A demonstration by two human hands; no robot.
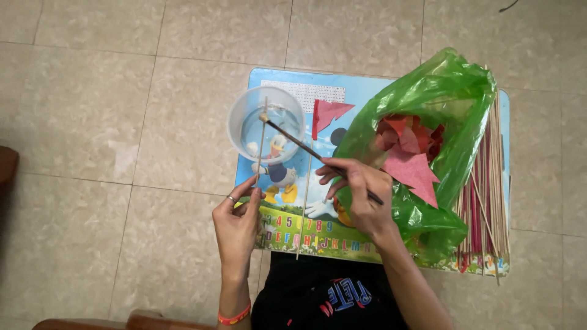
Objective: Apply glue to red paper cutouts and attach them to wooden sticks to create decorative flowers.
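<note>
My left hand (pixel 237 217) pinches a thin bamboo stick (pixel 262 140) that stands up across a clear plastic cup of water (pixel 266 124). My right hand (pixel 359 192) grips a thin dark paintbrush (pixel 306 147), whose tip touches the top of that stick over the cup. A second stick with a small red paper flag (pixel 327 114) lies on the colourful cartoon lap table (pixel 287 229) between my hands.
A green plastic bag (pixel 443 98) holding red paper triangles (pixel 411 162) fills the table's right half. A bundle of several bamboo sticks (pixel 489 195) lies along the right edge. Beige floor tiles (pixel 122 122) surround the table. My dark-clothed lap (pixel 324 293) is below.
</note>
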